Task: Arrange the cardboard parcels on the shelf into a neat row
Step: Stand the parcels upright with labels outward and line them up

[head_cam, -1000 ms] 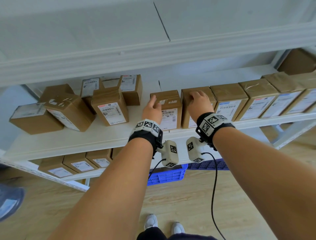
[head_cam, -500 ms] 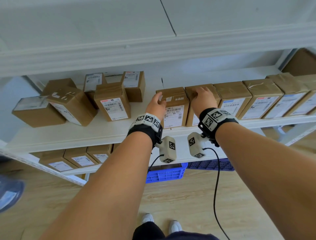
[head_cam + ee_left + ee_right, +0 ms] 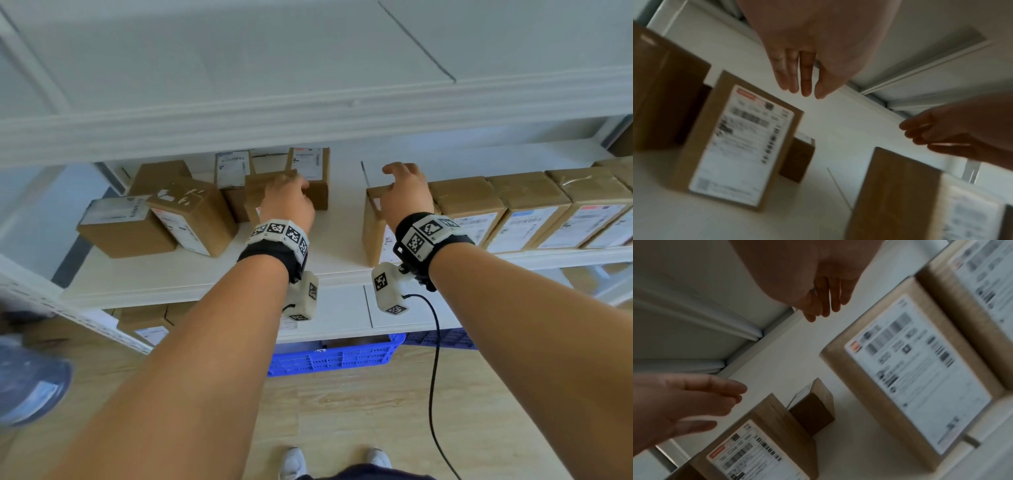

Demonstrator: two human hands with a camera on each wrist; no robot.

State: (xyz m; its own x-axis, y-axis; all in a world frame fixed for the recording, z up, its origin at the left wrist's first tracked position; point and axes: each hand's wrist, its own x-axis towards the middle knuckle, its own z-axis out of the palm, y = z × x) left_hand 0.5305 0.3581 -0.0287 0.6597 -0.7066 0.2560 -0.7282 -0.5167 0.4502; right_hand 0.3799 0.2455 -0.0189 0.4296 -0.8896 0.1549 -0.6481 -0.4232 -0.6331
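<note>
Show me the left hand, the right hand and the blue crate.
left hand point(image 3: 287, 205), head view, back of the hand.
right hand point(image 3: 404, 197), head view, back of the hand.
blue crate point(image 3: 334, 358), head view, front wall.

Six loose cardboard parcels point(image 3: 191, 216) at ten o'clock, at least five lined-up parcels point(image 3: 527, 205) at two o'clock, two blue crates point(image 3: 332, 359) and two white shoes point(image 3: 294, 462) at six o'clock

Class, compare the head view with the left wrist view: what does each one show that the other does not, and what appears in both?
Only the head view shows the blue crate on the floor, the shoes and the neat row running right. Only the left wrist view shows the left hand from below, fingers straight and holding nothing. Both show the right hand, the shelf and the labelled parcel under the left hand.
</note>
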